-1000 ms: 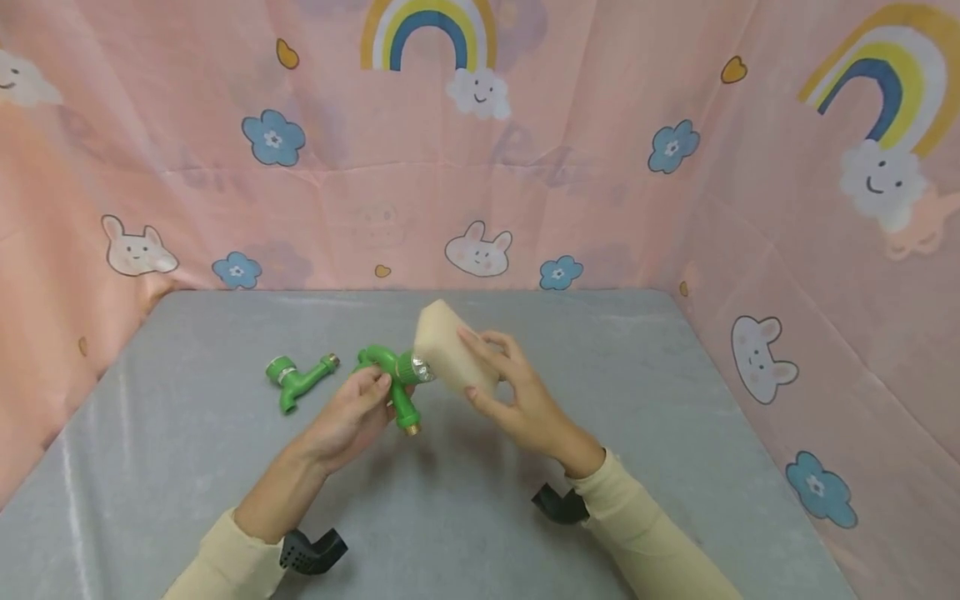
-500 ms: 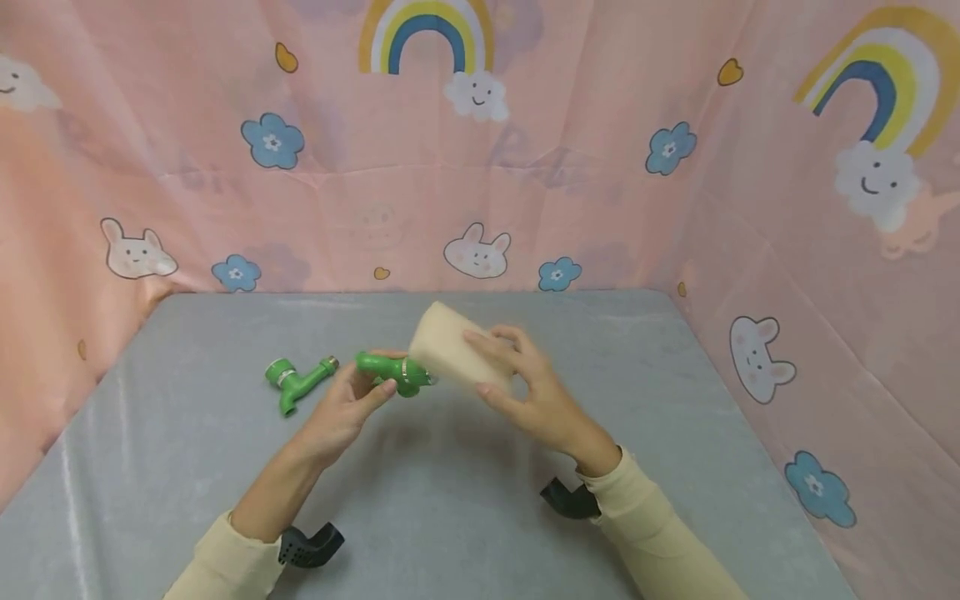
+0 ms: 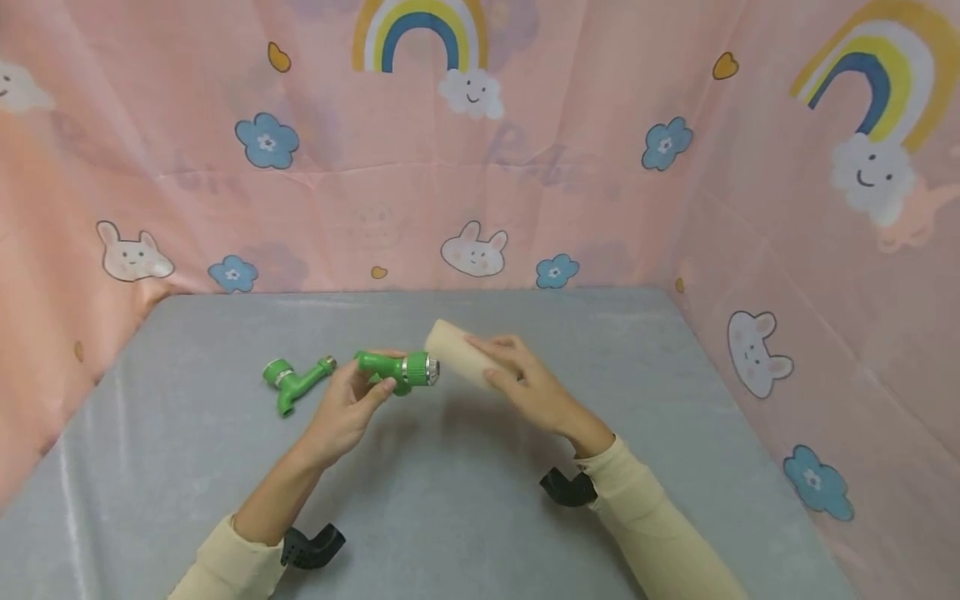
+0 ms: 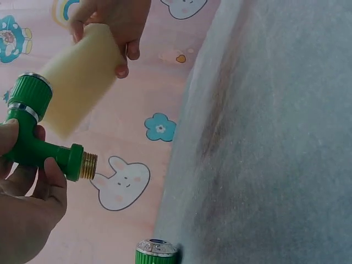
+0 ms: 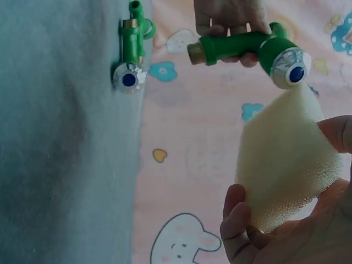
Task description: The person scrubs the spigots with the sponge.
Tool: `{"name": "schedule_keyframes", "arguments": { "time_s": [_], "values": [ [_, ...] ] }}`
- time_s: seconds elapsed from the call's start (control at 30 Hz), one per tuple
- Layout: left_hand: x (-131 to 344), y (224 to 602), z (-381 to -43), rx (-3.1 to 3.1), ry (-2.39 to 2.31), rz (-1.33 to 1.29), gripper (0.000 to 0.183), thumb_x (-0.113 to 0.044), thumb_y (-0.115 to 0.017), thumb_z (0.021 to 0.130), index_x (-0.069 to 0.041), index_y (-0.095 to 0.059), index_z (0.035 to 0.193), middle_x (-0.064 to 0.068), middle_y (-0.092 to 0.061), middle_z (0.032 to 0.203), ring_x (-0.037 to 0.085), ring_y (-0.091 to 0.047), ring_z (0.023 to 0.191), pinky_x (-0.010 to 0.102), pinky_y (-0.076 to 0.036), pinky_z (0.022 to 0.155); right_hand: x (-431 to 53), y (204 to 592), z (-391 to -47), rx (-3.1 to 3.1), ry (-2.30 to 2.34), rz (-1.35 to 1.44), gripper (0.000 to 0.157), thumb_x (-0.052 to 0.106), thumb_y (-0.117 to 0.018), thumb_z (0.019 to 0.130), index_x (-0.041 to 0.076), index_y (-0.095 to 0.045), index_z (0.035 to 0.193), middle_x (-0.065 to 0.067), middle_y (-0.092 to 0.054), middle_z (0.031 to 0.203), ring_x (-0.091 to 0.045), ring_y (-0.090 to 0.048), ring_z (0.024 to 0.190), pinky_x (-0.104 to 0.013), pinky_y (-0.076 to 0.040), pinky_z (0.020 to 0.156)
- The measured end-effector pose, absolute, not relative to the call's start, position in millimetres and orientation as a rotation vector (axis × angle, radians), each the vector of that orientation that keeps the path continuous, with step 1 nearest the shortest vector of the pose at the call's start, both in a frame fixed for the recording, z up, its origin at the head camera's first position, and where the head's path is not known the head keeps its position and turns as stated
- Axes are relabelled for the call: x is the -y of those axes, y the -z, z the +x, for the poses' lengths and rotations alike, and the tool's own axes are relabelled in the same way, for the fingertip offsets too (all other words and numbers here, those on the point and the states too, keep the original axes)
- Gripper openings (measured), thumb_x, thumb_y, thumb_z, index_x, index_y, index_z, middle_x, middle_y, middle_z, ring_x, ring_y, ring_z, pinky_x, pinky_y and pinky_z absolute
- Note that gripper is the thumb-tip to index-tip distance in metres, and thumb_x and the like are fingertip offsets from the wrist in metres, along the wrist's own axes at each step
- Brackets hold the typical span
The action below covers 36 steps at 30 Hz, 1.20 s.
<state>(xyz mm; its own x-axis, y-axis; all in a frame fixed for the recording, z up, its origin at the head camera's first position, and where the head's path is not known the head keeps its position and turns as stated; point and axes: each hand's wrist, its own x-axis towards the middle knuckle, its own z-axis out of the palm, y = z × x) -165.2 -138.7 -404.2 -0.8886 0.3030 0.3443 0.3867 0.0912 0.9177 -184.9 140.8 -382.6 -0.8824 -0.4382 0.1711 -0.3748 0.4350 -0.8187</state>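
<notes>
My left hand [image 3: 351, 408] grips a green plastic tap [image 3: 386, 367] by its body, held above the table. The tap's ribbed knob with a silvery cap points right, and its brass threaded end shows in the left wrist view. In my right hand [image 3: 536, 392] is a cream sponge block [image 3: 461, 354], pinched between thumb and fingers. The sponge [image 5: 283, 159] is tilted, with its upper end close to the knob cap of the tap [image 5: 236, 47]; whether they touch cannot be told. Fingers behind the tap are partly hidden.
A second green tap [image 3: 296, 387] lies on the grey table [image 3: 480, 517], left of my left hand. Pink printed cloth [image 3: 570, 108] hangs behind and beside the table. A black wrist mount [image 3: 313, 547] sticks out from each sleeve.
The tap has been turned in my left hand, so its brass end no longer shows in the head view. The sponge has shifted slightly right and down, uncovering the knob cap.
</notes>
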Motion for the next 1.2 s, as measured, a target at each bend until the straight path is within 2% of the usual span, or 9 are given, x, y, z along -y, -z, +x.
{"name": "schedule_keyframes", "arguments": {
  "time_s": [0.13,0.27,0.37,0.53,0.63,0.77,0.9,1.03,1.2],
  "values": [
    [141,406,-166,2.271,2.043,-0.62,0.033,-0.008,-0.051,0.105,0.005,-0.052,0.135,-0.021,-0.064,0.124,0.001,-0.062,0.112,0.021,-0.052,0.094,-143,382,-188,-2.653,1.446,-0.747,0.051,0.018,-0.053,0.103,0.019,-0.045,0.153,-0.021,-0.043,0.143,-0.036,-0.05,0.118,-0.04,-0.048,0.089],
    [140,408,-168,2.19,2.244,-0.557,0.025,-0.014,-0.049,0.107,-0.008,-0.056,0.13,-0.017,-0.066,0.119,0.002,-0.065,0.101,0.022,-0.048,0.086,-141,380,-183,-2.676,1.528,-0.879,0.057,0.016,-0.056,0.101,0.02,-0.04,0.156,-0.018,-0.042,0.145,-0.034,-0.049,0.121,-0.044,-0.047,0.093],
    [139,409,-169,2.064,2.47,-0.615,0.018,-0.016,-0.044,0.109,-0.018,-0.055,0.123,-0.013,-0.067,0.114,0.005,-0.068,0.093,0.022,-0.044,0.083,-136,379,-175,-2.678,1.563,-1.028,0.064,0.014,-0.063,0.098,0.02,-0.039,0.157,-0.016,-0.041,0.146,-0.033,-0.049,0.122,-0.045,-0.047,0.094],
    [135,412,-167,1.946,2.736,-0.615,0.02,-0.023,-0.037,0.111,-0.016,-0.055,0.117,-0.01,-0.065,0.108,0.005,-0.062,0.097,0.021,-0.046,0.087,-128,385,-168,-2.683,1.492,-1.131,0.068,0.014,-0.068,0.096,0.022,-0.039,0.156,-0.015,-0.037,0.146,-0.032,-0.052,0.119,-0.04,-0.05,0.089],
    [134,413,-165,1.968,2.794,-0.428,0.024,-0.031,-0.037,0.111,-0.017,-0.056,0.116,-0.01,-0.059,0.11,0.005,-0.055,0.105,0.02,-0.048,0.094,-128,391,-173,-2.73,1.464,-1.061,0.068,0.008,-0.068,0.095,0.021,-0.04,0.156,-0.018,-0.037,0.146,-0.035,-0.051,0.12,-0.042,-0.051,0.088],
    [135,411,-166,1.972,2.808,-0.177,0.029,-0.039,-0.039,0.109,-0.023,-0.063,0.11,-0.01,-0.061,0.108,0.007,-0.053,0.108,0.022,-0.045,0.099,-134,395,-182,-2.844,1.461,-0.911,0.07,-0.003,-0.065,0.09,0.018,-0.044,0.154,-0.021,-0.036,0.146,-0.039,-0.048,0.126,-0.05,-0.052,0.091],
    [137,408,-167,1.973,2.8,-0.127,0.031,-0.039,-0.041,0.109,-0.024,-0.067,0.103,-0.01,-0.065,0.102,0.007,-0.055,0.102,0.023,-0.047,0.093,-136,390,-183,-2.86,1.545,-0.899,0.073,-0.002,-0.064,0.088,0.019,-0.043,0.154,-0.021,-0.036,0.144,-0.039,-0.046,0.126,-0.052,-0.051,0.092],
    [136,407,-168,2.014,2.829,-0.155,0.027,-0.034,-0.04,0.11,-0.02,-0.064,0.109,-0.009,-0.065,0.101,0.007,-0.056,0.096,0.022,-0.049,0.083,-131,383,-176,-2.837,1.561,-1.053,0.07,0.006,-0.067,0.09,0.018,-0.043,0.154,-0.022,-0.04,0.141,-0.038,-0.05,0.12,-0.047,-0.052,0.088],
    [137,407,-167,2.026,2.827,-0.169,0.027,-0.032,-0.04,0.11,-0.017,-0.062,0.111,-0.008,-0.065,0.101,0.007,-0.057,0.095,0.022,-0.05,0.081,-125,382,-173,-2.825,1.446,-1.065,0.066,0.008,-0.068,0.092,0.023,-0.046,0.153,-0.018,-0.041,0.144,-0.034,-0.051,0.124,-0.045,-0.052,0.09]
  ]
}}
